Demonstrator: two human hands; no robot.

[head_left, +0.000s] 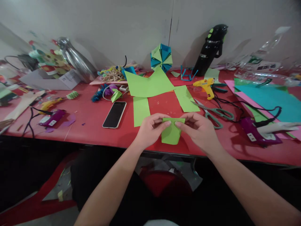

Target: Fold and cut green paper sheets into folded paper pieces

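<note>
A small piece of green paper (171,135) with a fold along its top edge is held near the front edge of the red table. My left hand (154,127) pinches its upper left corner, thumb in front. On the other side, my right hand (197,128) grips the upper right corner in the same way. Just beyond lie a green paper strip (141,110) on the left, another green strip (187,99) on the right and a large green sheet (150,84). Scissors with grey-green handles (215,113) rest right of my right hand.
Left of the hands lies a phone (114,115). A yellow glue gun (205,86) and a purple power strip (258,131) with cables sit to the right. Along the wall stand a blue-green paper ball (161,58), a black bottle (209,51) and a silver thermos (76,59).
</note>
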